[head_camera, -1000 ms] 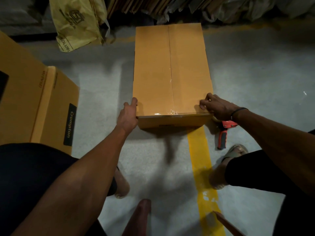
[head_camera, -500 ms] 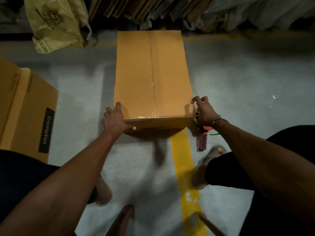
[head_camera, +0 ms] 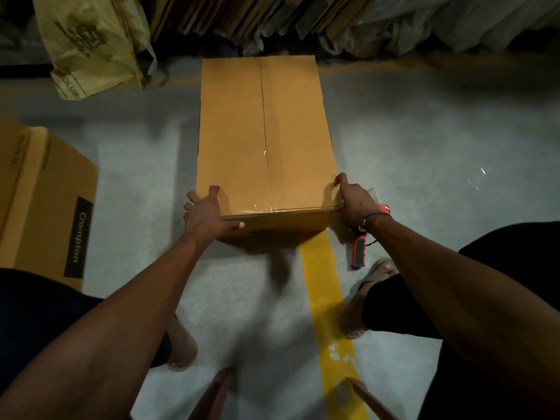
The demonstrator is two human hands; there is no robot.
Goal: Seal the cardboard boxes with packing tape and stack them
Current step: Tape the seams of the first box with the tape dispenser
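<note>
— Cardboard, that was all I saw at first: the long cardboard box (head_camera: 266,137) lay flat on the grey floor (head_camera: 424,140), its near end toward the person, its far end close to the stacked flat cartons (head_camera: 212,16) by the wall.

— Was it sealed?

— Clear tape (head_camera: 266,207) glinted along the centre seam and over the near edge, so I judged the taping of that face finished. How well the far end was taped I couldn't tell.

— And the hands?

— Both were on the near corners. His left hand (head_camera: 203,213) clasped the left corner, fingers spread on the side, thumb hooked across the front. His right hand (head_camera: 353,204) gripped the right corner, fingers curled over the top edge.

— So 2 hands, 1 box. Lifting?

— That looked like the step: taking hold to shift or lift it. Next he'd need an even grip, then carry it to a stack, perhaps by the Crompton box (head_camera: 48,201) at the left.

— The dispenser?

— The red tape dispenser (head_camera: 359,247) lay on the floor just beside the right wrist.
</note>
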